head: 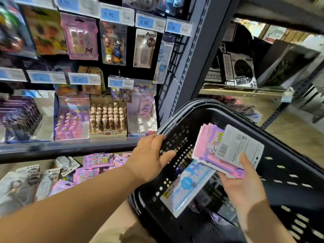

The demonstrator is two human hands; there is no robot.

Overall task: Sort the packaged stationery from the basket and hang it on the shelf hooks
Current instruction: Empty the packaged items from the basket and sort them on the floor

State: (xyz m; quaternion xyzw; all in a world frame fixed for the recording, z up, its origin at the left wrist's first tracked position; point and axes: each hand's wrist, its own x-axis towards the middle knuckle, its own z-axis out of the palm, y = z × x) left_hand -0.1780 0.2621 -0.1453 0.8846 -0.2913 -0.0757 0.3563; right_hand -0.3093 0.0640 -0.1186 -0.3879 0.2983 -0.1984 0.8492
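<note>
A black perforated basket [289, 174] tilts toward me at the lower right. My left hand [149, 156] rests on its near-left rim, fingers spread over the wall. Inside the basket, my right hand [245, 183] holds a stack of packets: pink-and-purple stationery packs [205, 151] with a white-backed pack [236, 148], barcode up, on top. My thumb presses on that top pack. A blue-and-white ruler pack [189, 186] leans inside the basket below the stack. Shelf hooks on the left carry hanging packs [80, 35].
Blue price tags [110, 14] line the hook rails. A lower shelf holds boxes of pens [107, 118]. Loose packs [52, 176] lie on the bottom ledge at left. A grey upright post [198, 53] separates this bay from a shelf of boxed goods [240, 69] at right.
</note>
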